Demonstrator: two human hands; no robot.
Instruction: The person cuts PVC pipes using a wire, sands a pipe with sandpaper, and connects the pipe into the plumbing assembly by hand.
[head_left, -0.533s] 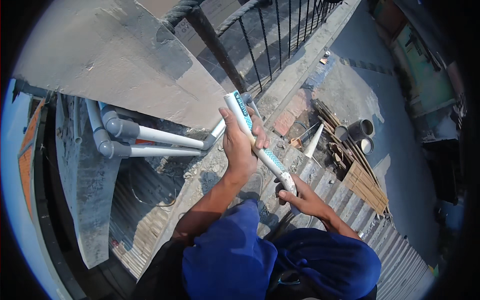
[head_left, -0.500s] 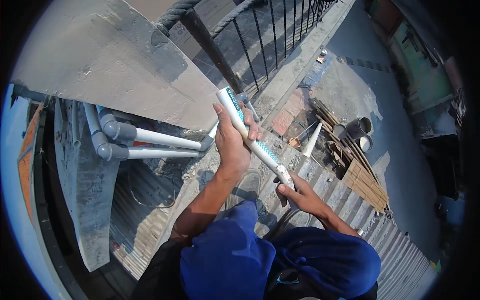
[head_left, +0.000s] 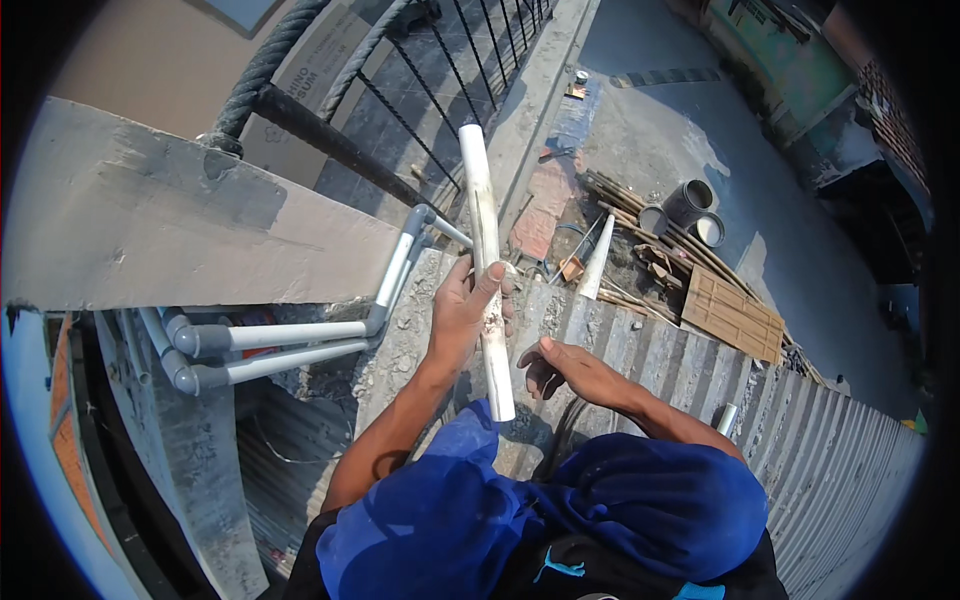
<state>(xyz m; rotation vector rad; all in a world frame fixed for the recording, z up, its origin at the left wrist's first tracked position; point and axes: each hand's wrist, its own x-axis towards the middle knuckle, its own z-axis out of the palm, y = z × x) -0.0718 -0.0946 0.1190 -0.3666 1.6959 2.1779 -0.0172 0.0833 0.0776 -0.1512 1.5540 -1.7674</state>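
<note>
A white plastic pipe [head_left: 482, 205] stands nearly upright in the picture in front of me, its surface smeared with dirt and crusted near the middle. My left hand [head_left: 465, 315] is wrapped around it at about mid-length, thumb across the front. To the right of the pipe's lower end, my right hand [head_left: 572, 372] is apart from it, with loosely bent fingers and nothing in them. Left of my hands, grey elbow fittings [head_left: 205, 342] join white pipes [head_left: 300, 334] that run beside a concrete wall [head_left: 200, 225].
Corrugated roofing sheets [head_left: 690, 370] spread below and to the right. A black twisted-bar railing [head_left: 325, 135] rises ahead. Lower down are wooden poles [head_left: 705, 260], metal cans [head_left: 689, 203], a brown panel [head_left: 733, 313] and a white cone-shaped piece [head_left: 597, 258]. Rubble [head_left: 400, 330] lies by the wall.
The pipe has swung from slanted to nearly upright and turned, so its blue-green printing no longer shows. My right hand has let go of its lower end. The whole view has shifted.
</note>
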